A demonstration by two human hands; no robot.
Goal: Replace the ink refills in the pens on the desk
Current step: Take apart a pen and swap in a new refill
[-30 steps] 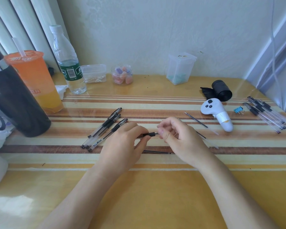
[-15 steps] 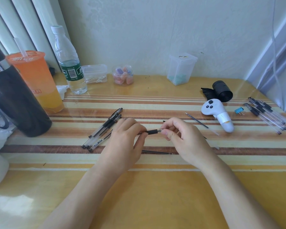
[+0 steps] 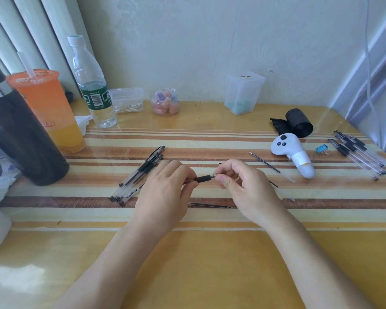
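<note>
HANDS: left hand (image 3: 165, 192) grips barrel of clear plastic pen with black rubber grip (image 3: 204, 178), right hand (image 3: 247, 188) pinches its tip | PEN: bridging both hands | REFILL: thin black refill rod (image 3: 210, 205) just nearside of both hands | RISK: tip may slip from pinch, or cross-thread if twisted askew

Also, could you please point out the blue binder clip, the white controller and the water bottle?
blue binder clip (image 3: 320, 149): head view, on its body.
white controller (image 3: 288, 144): head view, on its button face.
water bottle (image 3: 96, 98): head view, on its green label.

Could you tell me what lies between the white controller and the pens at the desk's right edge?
A blue binder clip, shown in the head view.
</note>
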